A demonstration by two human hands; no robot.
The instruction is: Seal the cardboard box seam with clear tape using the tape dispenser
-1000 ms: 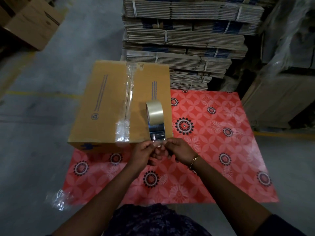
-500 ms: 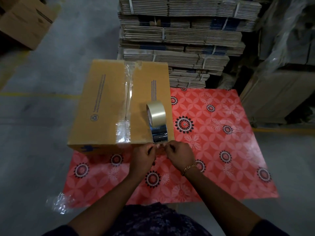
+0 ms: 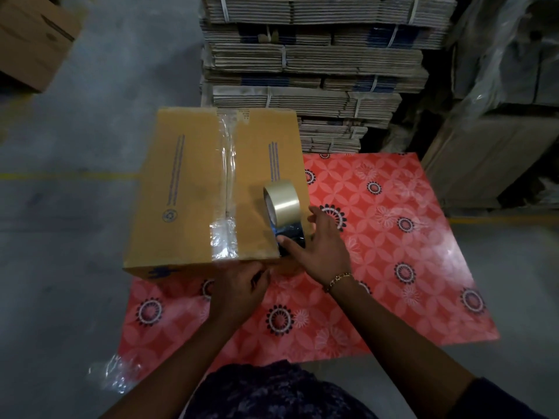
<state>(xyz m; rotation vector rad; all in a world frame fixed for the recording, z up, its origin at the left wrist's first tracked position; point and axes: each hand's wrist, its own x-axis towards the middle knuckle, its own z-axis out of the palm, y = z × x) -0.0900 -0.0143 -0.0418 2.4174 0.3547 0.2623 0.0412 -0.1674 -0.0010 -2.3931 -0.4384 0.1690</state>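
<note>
Our hands are splitting apart now, no longer pinching together at the tape's end. From the head view, our right hand (image 3: 322, 246) is spreading its fingers around the tape dispenser (image 3: 284, 217) standing on the cardboard box (image 3: 187, 192), near its right edge. Our left hand (image 3: 239, 293) is pressing half-curled against the box's near edge, just below the taped seam (image 3: 226, 189). We're working over a red patterned mat (image 3: 393, 267).
</note>
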